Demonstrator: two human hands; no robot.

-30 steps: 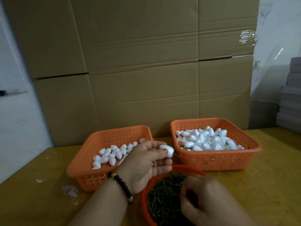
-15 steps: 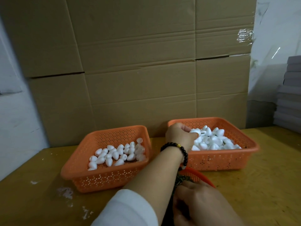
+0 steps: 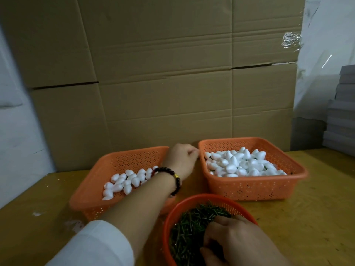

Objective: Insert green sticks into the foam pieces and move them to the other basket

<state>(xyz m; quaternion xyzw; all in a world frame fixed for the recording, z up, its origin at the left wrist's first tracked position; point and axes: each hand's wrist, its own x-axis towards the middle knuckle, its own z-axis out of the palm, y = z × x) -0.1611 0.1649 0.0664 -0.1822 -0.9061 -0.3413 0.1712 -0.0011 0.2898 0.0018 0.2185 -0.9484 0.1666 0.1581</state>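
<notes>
Cardboard wall (image 3: 172,83) behind orange baskets (image 3: 249,185)

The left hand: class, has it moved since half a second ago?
Yes. The left hand has drawn back leftward from over the right basket to the gap between the two baskets.

A yellow wooden table (image 3: 317,217) carries two orange baskets (image 3: 255,187) and a round bowl (image 3: 171,217).

a packing workroom: stacked cardboard cartons (image 3: 163,73), parts-filled baskets (image 3: 251,184)
</notes>
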